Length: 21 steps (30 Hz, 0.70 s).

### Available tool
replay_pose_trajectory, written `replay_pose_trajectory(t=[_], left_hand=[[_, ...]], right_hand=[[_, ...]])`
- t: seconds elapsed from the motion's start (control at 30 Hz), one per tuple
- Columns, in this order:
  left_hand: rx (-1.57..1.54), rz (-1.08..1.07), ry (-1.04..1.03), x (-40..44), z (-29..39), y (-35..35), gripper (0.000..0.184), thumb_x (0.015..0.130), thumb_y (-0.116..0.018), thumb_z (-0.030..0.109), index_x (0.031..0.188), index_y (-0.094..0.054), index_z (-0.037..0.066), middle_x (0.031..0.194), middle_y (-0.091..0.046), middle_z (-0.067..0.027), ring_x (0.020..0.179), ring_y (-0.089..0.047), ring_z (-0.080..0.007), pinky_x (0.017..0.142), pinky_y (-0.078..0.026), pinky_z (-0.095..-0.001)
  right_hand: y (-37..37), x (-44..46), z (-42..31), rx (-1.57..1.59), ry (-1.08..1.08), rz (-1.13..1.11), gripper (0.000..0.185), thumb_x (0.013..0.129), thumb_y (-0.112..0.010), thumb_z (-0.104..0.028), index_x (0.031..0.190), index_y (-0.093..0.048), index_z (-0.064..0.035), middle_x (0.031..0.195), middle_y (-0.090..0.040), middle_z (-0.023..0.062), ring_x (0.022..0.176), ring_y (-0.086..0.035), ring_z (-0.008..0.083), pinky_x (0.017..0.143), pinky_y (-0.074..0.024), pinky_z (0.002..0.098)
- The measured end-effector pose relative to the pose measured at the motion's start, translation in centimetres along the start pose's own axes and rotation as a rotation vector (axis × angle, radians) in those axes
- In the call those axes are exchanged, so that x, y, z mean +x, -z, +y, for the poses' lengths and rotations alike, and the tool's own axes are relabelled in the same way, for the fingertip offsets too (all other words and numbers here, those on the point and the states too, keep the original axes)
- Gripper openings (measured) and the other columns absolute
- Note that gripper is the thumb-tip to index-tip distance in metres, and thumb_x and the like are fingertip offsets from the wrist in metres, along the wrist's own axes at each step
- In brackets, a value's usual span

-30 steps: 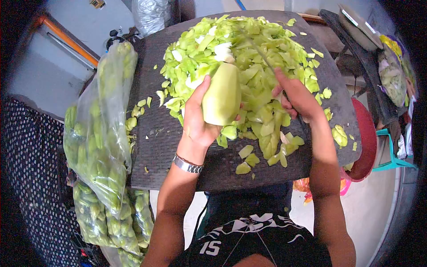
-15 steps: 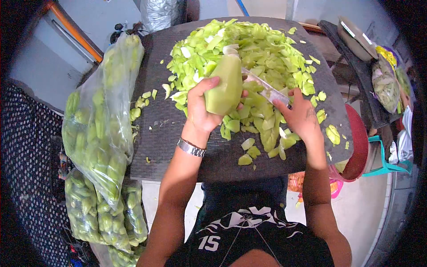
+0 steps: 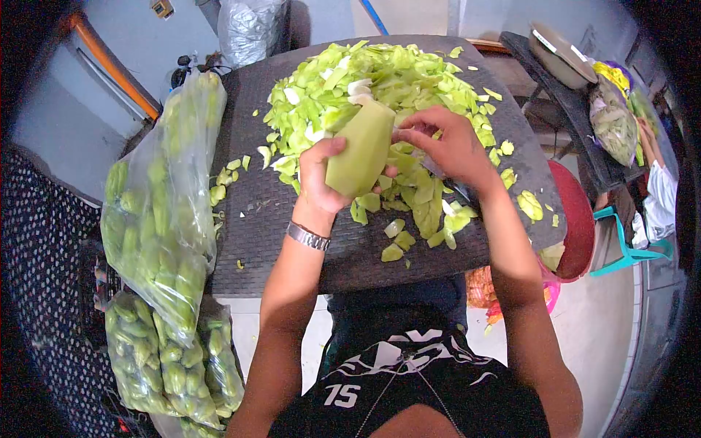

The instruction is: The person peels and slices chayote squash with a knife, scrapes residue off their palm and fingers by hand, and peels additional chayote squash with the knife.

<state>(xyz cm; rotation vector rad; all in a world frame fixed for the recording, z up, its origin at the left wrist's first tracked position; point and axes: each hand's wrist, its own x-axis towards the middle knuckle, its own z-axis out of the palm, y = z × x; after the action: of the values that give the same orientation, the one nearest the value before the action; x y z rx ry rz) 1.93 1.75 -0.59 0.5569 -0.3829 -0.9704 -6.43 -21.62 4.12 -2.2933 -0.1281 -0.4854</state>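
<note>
My left hand is wrapped round a large peeled green papaya, pale green and smooth, tilted with its narrow whitish end pointing up and away. My right hand is at the fruit's right side, its thumb and fingertips pinched together close to the surface. Beneath that palm shows part of a knife, its dark handle pointing back towards my wrist; most of the blade is hidden. Under and beyond both hands spreads a big heap of thin pale green slices.
The heap lies on a dark woven-pattern table. Clear bags of green produce stand along its left side. At the right are a red tub, a teal stool and a dark side table with a basin.
My right hand has rotated and moved in against the fruit, and the knife blade has swung from pointing at the fruit to below the palm. The papaya has shifted slightly left.
</note>
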Motion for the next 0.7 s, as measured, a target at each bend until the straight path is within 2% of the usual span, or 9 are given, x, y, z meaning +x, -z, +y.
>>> replay_pose_trajectory(t=[0.03,0.13,0.23,0.27,0.37,0.47,0.57,0.7], left_hand=[[0.024,-0.029,-0.009,0.1,0.1,-0.2,0.077,0.087,-0.059,0.041,0.153,-0.041,0.004,0.141,-0.057,-0.0261,0.100,-0.070,-0.0437,0.066,-0.059,-0.0490],[0.075,-0.049,-0.036,0.3,0.1,-1.0,0.080,0.087,-0.060,0.043,0.154,-0.040,0.004,0.144,-0.056,-0.0261,0.101,-0.070,-0.0427,0.066,-0.059,-0.0470],[0.094,0.034,-0.054,0.1,0.2,-1.4,0.082,0.087,-0.060,0.045,0.155,-0.039,0.004,0.146,-0.054,-0.0261,0.101,-0.070,-0.0412,0.064,-0.058,-0.0434],[0.094,0.053,-0.061,0.1,0.3,-1.4,0.083,0.087,-0.060,0.046,0.155,-0.038,0.004,0.147,-0.053,-0.0261,0.102,-0.070,-0.0409,0.064,-0.057,-0.0421],[0.045,0.048,-0.092,0.1,0.3,-0.9,0.084,0.087,-0.060,0.048,0.156,-0.038,0.005,0.149,-0.052,-0.0251,0.105,-0.069,-0.0408,0.065,-0.056,-0.0407],[0.058,0.031,-0.153,0.3,0.3,-0.7,0.084,0.087,-0.061,0.049,0.156,-0.039,0.006,0.149,-0.052,-0.0235,0.109,-0.068,-0.0415,0.066,-0.056,-0.0411],[0.011,0.019,-0.191,0.3,0.3,-1.0,0.083,0.087,-0.061,0.050,0.156,-0.040,0.008,0.150,-0.052,-0.0215,0.115,-0.066,-0.0420,0.068,-0.056,-0.0412],[-0.013,-0.007,-0.202,0.4,0.4,-1.1,0.084,0.088,-0.060,0.051,0.157,-0.040,0.009,0.152,-0.051,-0.0195,0.120,-0.063,-0.0422,0.072,-0.056,-0.0414]], right_hand=[[0.2,0.4,0.6,0.008,-0.029,-0.058,0.028,0.089,-0.078,-0.025,0.107,-0.076,-0.0037,0.100,-0.071,0.0162,0.080,-0.069,0.0237,0.073,-0.0544,0.0356],[0.8,0.7,2.1,-0.054,-0.129,0.119,0.028,0.089,-0.077,-0.023,0.109,-0.075,-0.0033,0.106,-0.072,0.0189,0.087,-0.072,0.0266,0.078,-0.0562,0.0372],[0.4,0.2,4.8,-0.358,-0.007,0.298,0.028,0.088,-0.076,-0.021,0.110,-0.074,-0.0032,0.109,-0.073,0.0195,0.093,-0.074,0.0292,0.083,-0.0574,0.0380],[0.3,-0.2,5.4,-0.385,0.063,0.302,0.030,0.088,-0.074,-0.017,0.114,-0.072,-0.0018,0.109,-0.073,0.0212,0.096,-0.072,0.0337,0.088,-0.0569,0.0409],[0.2,-0.9,2.4,-0.114,-0.078,0.088,0.033,0.087,-0.070,-0.012,0.118,-0.070,0.0002,0.110,-0.071,0.0224,0.101,-0.069,0.0378,0.091,-0.0548,0.0443],[-0.9,-1.6,1.4,-0.013,-0.016,0.090,0.029,0.087,-0.069,-0.010,0.115,-0.070,-0.0003,0.108,-0.070,0.0221,0.098,-0.067,0.0404,0.089,-0.0545,0.0465],[-3.6,-2.8,5.2,-0.482,0.300,0.311,0.024,0.090,-0.070,-0.006,0.114,-0.072,-0.0013,0.109,-0.071,0.0192,0.094,-0.070,0.0371,0.086,-0.0556,0.0423],[-3.9,-3.1,3.1,-0.235,0.172,0.058,0.018,0.091,-0.067,-0.003,0.108,-0.071,-0.0006,0.102,-0.070,0.0193,0.097,-0.067,0.0406,0.088,-0.0531,0.0451]])
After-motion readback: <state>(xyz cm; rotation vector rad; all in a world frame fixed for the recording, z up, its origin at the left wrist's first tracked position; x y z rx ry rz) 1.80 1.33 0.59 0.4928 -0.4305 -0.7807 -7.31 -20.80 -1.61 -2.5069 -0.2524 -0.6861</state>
